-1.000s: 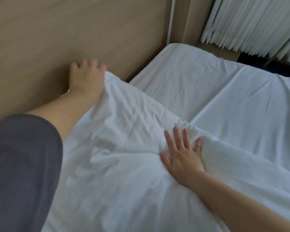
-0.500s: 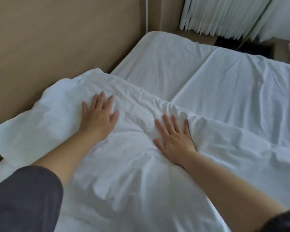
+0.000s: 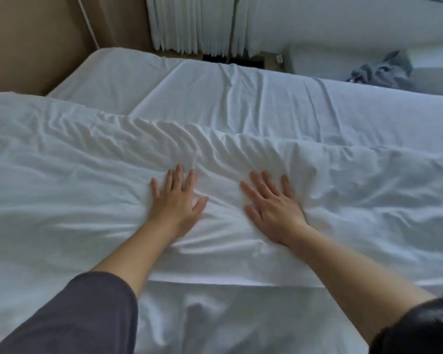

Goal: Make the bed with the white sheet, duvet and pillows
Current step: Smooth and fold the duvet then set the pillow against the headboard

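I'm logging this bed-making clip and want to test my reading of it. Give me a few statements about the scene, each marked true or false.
1. The left hand and the right hand both rest flat on the duvet. True.
2. The duvet hides the whole sheet. False: the sheet lies bare beyond the duvet's far edge.
3. The left hand is curled into a fist. False: its fingers are straight and spread.
4. A crumpled grey cloth lies beyond the bed at the far right. True.
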`<state>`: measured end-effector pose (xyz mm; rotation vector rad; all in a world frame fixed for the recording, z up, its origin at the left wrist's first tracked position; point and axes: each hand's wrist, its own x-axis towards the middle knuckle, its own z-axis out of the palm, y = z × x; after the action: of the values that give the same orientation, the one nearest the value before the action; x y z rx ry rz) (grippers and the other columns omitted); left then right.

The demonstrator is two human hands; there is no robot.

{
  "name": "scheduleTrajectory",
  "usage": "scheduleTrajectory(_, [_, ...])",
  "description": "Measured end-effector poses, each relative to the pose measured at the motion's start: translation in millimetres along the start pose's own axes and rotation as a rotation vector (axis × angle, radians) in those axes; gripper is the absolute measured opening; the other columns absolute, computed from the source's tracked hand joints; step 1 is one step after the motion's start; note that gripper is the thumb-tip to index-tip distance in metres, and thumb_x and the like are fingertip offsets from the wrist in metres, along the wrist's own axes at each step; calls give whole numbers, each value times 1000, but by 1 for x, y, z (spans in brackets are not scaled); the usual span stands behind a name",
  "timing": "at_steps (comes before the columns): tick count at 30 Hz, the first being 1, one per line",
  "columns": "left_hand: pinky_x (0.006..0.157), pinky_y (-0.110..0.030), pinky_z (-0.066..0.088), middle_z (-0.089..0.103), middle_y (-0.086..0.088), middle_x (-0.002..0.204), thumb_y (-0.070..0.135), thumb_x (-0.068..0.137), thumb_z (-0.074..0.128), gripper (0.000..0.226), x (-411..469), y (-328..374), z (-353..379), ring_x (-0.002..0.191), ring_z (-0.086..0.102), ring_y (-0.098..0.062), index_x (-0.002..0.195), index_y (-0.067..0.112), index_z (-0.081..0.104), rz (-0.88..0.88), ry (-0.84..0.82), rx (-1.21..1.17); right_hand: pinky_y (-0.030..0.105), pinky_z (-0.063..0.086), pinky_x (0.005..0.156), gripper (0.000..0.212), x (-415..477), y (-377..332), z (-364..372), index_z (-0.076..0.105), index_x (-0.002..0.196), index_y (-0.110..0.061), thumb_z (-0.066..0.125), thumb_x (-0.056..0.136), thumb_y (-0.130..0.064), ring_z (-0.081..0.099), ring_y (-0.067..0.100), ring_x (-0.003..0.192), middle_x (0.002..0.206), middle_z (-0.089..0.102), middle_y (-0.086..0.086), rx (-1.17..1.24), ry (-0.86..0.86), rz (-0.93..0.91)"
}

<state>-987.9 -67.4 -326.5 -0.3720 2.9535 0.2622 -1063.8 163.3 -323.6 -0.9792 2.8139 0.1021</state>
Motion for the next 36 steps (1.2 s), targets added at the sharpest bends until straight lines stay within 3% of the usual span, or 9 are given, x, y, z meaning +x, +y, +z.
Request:
scheduleTrajectory(5, [115, -59, -1, -9, -6, 163, 72, 79, 3, 88, -53, 169, 36, 150, -4, -25, 155, 29, -2, 263, -101, 87, 50, -9, 118, 84, -132, 122, 22, 0, 154, -40, -14, 75, -63, -9, 16, 151, 163, -11, -8, -6, -25, 214])
scheduleTrajectory(9, [115, -58, -1, -9, -7, 162, 60, 96, 28, 74, -88, 284, 56, 149, -6, -26, 155, 26, 0, 391, -131, 128, 54, -4, 118, 90, -210, 217, 37, 3, 155, -38, -16, 71, -64, -2, 15, 151, 164, -5, -8, -46, -65, 307])
scheduleTrajectory(17, [116, -59, 0, -13, -5, 162, 64, 91, 39, 85, -89, 451, 84, 148, -11, -30, 154, 27, -5, 405, -120, 141, 60, -9, 115, 82, -274, 359, 55, -4, 155, -37, -13, 76, -58, -12, 16, 150, 163, -13, -3, -60, -1, 336])
scheduleTrajectory(20, [111, -65, -9, -26, -7, 158, 74, 86, 31, 93, -76, 471, 106, 145, -23, -34, 152, 28, -15, 294, -162, 202, 60, -11, 115, 82, -279, 379, 76, -12, 154, -32, -9, 77, -61, -19, 17, 149, 161, -22, -2, 0, -63, 283])
scheduleTrajectory(22, [109, -66, -14, -37, -7, 152, 81, 79, 11, 95, -70, 472, 121, 142, -29, -35, 149, 28, -23, 261, -158, 223, 59, -14, 114, 81, -275, 384, 92, -12, 154, -30, -5, 80, -61, -20, 18, 148, 160, -24, 0, 34, -72, 249])
scheduleTrajectory(26, [107, -65, -19, -49, -6, 143, 78, 64, -11, 94, -64, 468, 136, 139, -35, -35, 136, 27, -40, 248, -185, 208, 59, -2, 116, 71, -271, 389, 117, 23, 154, -23, 30, 89, -50, 6, 21, 150, 164, 8, 6, 104, 161, 199])
scheduleTrajectory(28, [109, -66, -15, -36, -8, 152, 79, 70, -1, 96, -64, 467, 139, 143, -26, -36, 144, 25, -30, 273, -130, 177, 62, 8, 115, 68, -271, 390, 123, 34, 150, -21, 41, 86, -43, 19, 24, 148, 161, 22, 8, 110, 249, 198])
scheduleTrajectory(31, [112, -68, 4, 5, -16, 161, 69, 81, 30, 92, -65, 464, 143, 147, 3, -40, 155, 18, 12, 339, -18, 107, 63, 11, 114, 68, -265, 390, 122, 38, 147, -21, 45, 83, -40, 24, 26, 147, 159, 27, 9, 116, 305, 201])
scheduleTrajectory(36, [111, -69, 10, 17, -22, 158, 56, 81, 43, 84, -67, 462, 150, 146, 13, -43, 151, 10, 29, 400, 85, 102, 63, 10, 114, 68, -264, 389, 130, 37, 146, -20, 47, 81, -38, 23, 26, 147, 158, 29, 11, 95, 303, 191])
